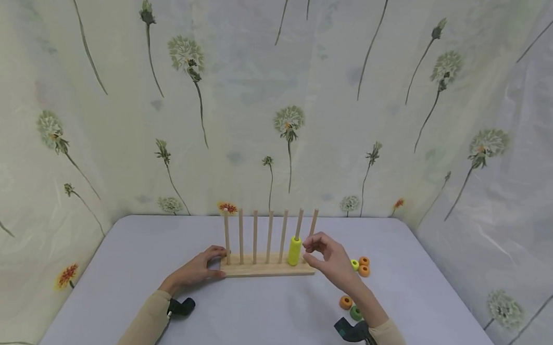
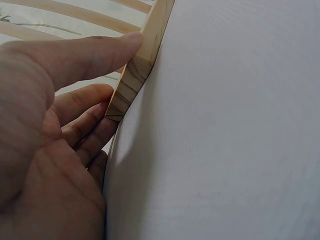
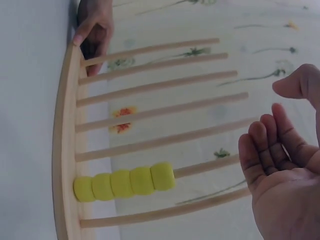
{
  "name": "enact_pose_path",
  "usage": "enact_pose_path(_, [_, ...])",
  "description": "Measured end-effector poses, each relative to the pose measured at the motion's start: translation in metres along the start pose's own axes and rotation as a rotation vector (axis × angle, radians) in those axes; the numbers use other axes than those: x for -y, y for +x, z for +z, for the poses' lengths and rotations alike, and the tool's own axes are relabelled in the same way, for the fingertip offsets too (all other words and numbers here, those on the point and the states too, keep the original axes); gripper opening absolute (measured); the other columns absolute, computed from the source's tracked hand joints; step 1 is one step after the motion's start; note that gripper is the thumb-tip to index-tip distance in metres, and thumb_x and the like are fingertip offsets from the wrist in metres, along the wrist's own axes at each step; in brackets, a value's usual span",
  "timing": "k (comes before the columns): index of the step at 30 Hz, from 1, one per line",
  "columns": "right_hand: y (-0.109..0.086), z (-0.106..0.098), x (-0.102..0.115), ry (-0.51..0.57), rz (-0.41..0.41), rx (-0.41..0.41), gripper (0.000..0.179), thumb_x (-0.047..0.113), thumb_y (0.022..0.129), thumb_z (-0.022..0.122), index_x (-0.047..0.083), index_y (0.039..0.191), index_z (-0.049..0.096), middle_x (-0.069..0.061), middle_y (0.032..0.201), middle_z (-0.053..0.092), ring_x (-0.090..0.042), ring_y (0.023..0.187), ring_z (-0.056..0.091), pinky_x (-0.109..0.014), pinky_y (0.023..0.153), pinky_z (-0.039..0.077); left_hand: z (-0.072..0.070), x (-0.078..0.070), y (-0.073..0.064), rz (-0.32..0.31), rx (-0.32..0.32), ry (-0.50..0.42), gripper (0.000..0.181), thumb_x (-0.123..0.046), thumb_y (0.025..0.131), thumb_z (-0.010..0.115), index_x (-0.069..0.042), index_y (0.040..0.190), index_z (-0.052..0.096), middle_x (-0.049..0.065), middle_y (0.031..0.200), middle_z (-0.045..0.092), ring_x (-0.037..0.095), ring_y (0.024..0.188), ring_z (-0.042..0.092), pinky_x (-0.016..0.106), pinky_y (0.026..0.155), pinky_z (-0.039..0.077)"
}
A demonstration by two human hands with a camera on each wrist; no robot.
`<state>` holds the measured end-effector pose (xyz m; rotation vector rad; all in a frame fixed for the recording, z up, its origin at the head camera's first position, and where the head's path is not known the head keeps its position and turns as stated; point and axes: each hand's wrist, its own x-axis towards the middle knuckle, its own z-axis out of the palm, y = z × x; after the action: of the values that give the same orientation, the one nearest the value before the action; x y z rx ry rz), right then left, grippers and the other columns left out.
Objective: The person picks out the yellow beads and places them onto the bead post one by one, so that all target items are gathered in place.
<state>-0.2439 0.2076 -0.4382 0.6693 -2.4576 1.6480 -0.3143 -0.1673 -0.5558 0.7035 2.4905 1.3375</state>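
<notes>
A wooden peg rack stands on the table with several upright dowels. My left hand grips its left end, the thumb on the front edge and the fingers round the end. On the second dowel from the right sits a stack of several yellow beads, pressed against one another down at the base. My right hand is just right of that stack, beside the rightmost dowel. Its thumb and fingers are apart, with nothing between them. The other dowels carry no beads.
Right of the rack lie a loose yellow bead and two orange beads. Nearer the front, another orange bead and a green bead lie close to my right forearm. A flower-patterned curtain hangs behind the white table.
</notes>
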Motion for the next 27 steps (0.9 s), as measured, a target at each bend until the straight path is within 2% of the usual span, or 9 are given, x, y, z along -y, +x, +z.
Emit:
enact_pose_path(2, [-0.003,-0.004,-0.006,0.006,0.008,0.02,0.025,0.009,0.088,0.069,0.005,0.11,0.058,-0.009,0.109,0.059,-0.026,0.105,0.058,-0.023,0.092,0.05,0.0,0.0,0.0,-0.009,-0.002,-0.003,0.063,-0.028,0.082,0.077,-0.006,0.136,0.052,0.011,0.146,0.04,0.039,0.143,0.025,0.061,0.114,0.019])
enact_pose_path(8, [-0.015,-0.02,-0.022,0.009,0.046,0.068,0.026,0.011,0.089,0.068,0.004,0.111,0.057,-0.008,0.111,0.058,-0.024,0.105,0.059,-0.018,0.089,0.051,0.002,0.0,0.0,-0.037,-0.004,-0.004,0.066,-0.029,0.082,0.077,-0.005,0.137,0.051,0.011,0.148,0.039,0.039,0.144,0.024,0.061,0.114,0.019])
enact_pose_path(12, [-0.024,-0.035,-0.035,-0.026,0.082,0.064,0.025,0.014,0.09,0.068,0.007,0.111,0.057,-0.008,0.111,0.058,-0.017,0.102,0.06,-0.019,0.086,0.052,0.002,0.001,0.0,-0.041,-0.002,-0.001,0.066,-0.03,0.082,0.077,-0.006,0.137,0.051,0.01,0.148,0.038,0.038,0.144,0.023,0.061,0.114,0.02])
enact_pose_path(20, [-0.036,-0.068,-0.068,-0.07,0.156,0.025,0.03,0.012,0.09,0.068,0.001,0.115,0.056,-0.012,0.114,0.059,-0.01,0.101,0.061,-0.023,0.08,0.055,0.001,-0.001,0.0,-0.039,-0.005,0.004,0.065,-0.03,0.082,0.077,-0.006,0.137,0.051,0.011,0.148,0.038,0.038,0.144,0.024,0.061,0.114,0.02])
enact_pose_path(27, [-0.04,-0.088,-0.091,-0.151,0.227,-0.028,0.027,0.011,0.091,0.065,0.004,0.115,0.056,-0.02,0.118,0.057,-0.025,0.105,0.061,-0.021,0.08,0.054,0.001,-0.003,-0.001,-0.036,-0.002,0.008,0.065,-0.028,0.082,0.077,-0.004,0.137,0.051,0.011,0.148,0.038,0.039,0.144,0.024,0.061,0.114,0.02])
